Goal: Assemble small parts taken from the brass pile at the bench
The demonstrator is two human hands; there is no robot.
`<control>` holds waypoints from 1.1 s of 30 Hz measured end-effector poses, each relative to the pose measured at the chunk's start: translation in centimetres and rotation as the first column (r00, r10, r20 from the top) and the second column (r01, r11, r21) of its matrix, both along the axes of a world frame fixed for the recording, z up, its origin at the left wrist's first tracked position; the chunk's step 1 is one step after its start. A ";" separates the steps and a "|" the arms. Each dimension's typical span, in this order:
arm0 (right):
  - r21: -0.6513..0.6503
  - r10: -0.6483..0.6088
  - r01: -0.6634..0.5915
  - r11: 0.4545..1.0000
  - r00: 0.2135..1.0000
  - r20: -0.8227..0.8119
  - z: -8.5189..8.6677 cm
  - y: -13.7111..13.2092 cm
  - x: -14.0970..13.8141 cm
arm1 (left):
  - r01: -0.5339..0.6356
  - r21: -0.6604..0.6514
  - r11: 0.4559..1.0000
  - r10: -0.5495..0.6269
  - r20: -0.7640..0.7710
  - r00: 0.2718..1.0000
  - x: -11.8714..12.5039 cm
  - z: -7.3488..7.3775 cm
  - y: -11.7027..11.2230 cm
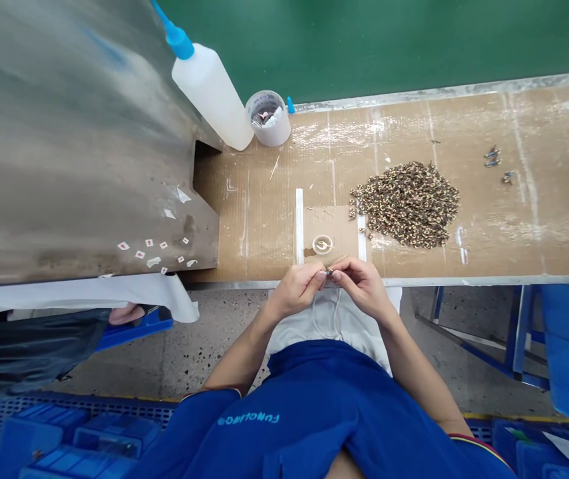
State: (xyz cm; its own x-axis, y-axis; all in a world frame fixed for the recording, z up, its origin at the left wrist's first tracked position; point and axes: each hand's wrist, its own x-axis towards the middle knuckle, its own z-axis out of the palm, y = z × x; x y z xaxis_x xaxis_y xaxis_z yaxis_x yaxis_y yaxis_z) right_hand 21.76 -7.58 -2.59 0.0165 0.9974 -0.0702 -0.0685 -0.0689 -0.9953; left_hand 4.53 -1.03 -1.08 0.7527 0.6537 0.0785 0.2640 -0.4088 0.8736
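My left hand (297,287) and my right hand (363,287) meet at the bench's front edge, fingertips pinched together. Between them is a tiny dark and gold part (329,272) with a bluish bit at the left fingertips. Its exact kind is too small to make out, and the fingers partly cover it. Just beyond the hands, a small round clear dish (323,244) with something pale in it sits on a cardboard patch between two white strips. To the right lies a large heap of tiny dark and gold parts (408,203).
A white squeeze bottle (214,96) with a blue nozzle stands at the back left beside a white tub (270,123) of scraps. Several small bluish parts (492,157) lie at the right. A metal surface (64,146) with label scraps borders the left. Another person's leg (29,352) shows below it.
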 end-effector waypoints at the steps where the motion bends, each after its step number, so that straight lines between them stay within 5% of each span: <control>1: 0.002 -0.006 0.006 1.000 1.000 -0.003 -0.1 0.0 0.0 | 0.010 0.061 0.998 -0.009 -0.018 1.000 -0.1 0.0 0.1; 9: -0.031 -0.027 0.026 0.999 0.999 -0.022 -0.3 0.0 -0.2 | 0.090 0.253 0.963 -0.070 -0.090 0.993 -0.5 -0.6 0.8; 27: -0.084 0.096 -0.098 0.992 0.995 -0.022 0.3 0.7 -0.4 | 0.002 0.130 0.992 0.004 -0.045 0.999 -0.2 -0.7 0.4; 33: -0.070 0.019 -0.018 0.997 1.000 0.010 0.3 0.9 -1.7 | 0.017 -0.026 1.000 -0.018 -0.072 0.997 -0.2 0.4 1.2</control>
